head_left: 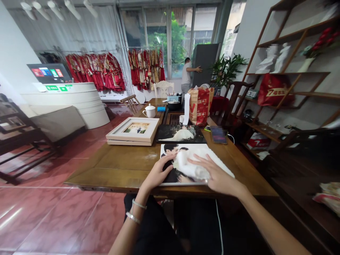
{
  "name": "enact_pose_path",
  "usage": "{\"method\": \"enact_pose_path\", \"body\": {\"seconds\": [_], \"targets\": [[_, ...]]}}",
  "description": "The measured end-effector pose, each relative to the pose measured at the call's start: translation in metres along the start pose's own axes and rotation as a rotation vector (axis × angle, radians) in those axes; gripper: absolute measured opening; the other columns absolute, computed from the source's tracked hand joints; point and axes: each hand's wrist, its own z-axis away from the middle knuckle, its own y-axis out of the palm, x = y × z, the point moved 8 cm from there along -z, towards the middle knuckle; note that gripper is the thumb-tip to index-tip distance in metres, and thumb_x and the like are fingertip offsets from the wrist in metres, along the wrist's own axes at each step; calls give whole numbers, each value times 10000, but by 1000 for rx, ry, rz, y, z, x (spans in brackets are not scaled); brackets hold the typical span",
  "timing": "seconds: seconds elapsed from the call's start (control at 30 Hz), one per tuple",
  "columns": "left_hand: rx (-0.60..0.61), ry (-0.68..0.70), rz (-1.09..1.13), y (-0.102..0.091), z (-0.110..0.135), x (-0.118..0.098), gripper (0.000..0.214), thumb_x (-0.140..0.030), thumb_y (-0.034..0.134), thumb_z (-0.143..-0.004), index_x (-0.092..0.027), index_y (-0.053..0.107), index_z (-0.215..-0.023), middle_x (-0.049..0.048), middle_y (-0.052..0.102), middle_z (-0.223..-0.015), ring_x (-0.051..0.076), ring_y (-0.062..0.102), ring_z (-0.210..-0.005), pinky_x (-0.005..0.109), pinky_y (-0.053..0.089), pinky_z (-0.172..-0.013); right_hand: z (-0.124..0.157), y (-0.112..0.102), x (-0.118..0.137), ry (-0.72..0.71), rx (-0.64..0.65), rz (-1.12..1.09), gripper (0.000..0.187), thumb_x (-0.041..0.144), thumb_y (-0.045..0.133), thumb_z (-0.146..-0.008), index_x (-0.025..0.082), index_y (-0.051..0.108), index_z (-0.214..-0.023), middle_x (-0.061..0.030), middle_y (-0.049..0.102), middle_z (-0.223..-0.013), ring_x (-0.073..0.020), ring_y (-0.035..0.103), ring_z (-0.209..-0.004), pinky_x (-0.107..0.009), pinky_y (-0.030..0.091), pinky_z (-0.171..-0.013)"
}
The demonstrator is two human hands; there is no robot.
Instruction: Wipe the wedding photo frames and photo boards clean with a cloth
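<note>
A large wedding photo print (170, 180) lies flat at the near edge of the wooden table, showing a couple in dark and white clothes. My left hand (158, 173) rests on its left side, fingers stretched out and thumb apart. Over the right half spreads my right hand (214, 173), its fingers apart on the white area. A pale, crumpled-looking patch (202, 173) shows by its palm; whether this is a cloth or part of the picture I cannot tell. Just beyond lies a second, dark photo panel (170, 132) with a white gown.
Stacked pale picture frames (111, 141) lie at left on the wooden table (122, 163). Further back stand a white lidded cup (150, 111), a blue box (161, 109) and a red-and-tan paper bag (200, 109). A phone (219, 135) with a cable is at right. Another person (186, 72) stands far off.
</note>
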Motion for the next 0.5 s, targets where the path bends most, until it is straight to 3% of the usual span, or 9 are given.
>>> {"method": "enact_pose_path", "body": {"seconds": [0.13,0.23,0.37,0.5], "targets": [[-8,16,5,0,0,-2,366,-181,519,-866,-206,572,-1227,89,573,-1314,233,490,-1248,445,324,-1097,43,8,31,-7,37,-19,631,188,497,-853,350,309,-1433,35,304,-1503,-220,152,-1413,-521,9,-1152],[-5,8,-5,0,0,-1,369,-186,518,-864,-200,570,-1229,94,567,-1319,237,487,-1253,445,324,-1098,46,9,24,37,43,-37,590,261,493,-887,364,297,-1434,42,325,-1494,-205,186,-1406,-504,20,-1158],[3,-6,-16,0,0,0,366,-205,516,-870,-207,570,-1233,88,561,-1330,243,474,-1265,453,310,-1106,11,-2,-17,120,-8,-63,516,474,461,-903,328,401,-1395,18,346,-1487,-232,180,-1408,-499,-1,-1154],[3,1,0,-2,0,-2,368,-212,517,-876,-219,566,-1241,76,561,-1333,237,471,-1269,450,310,-1108,-32,-15,-79,362,-42,-189,668,681,402,-837,295,441,-1381,-16,294,-1512,-313,194,-1396,-521,87,-1140]]}}
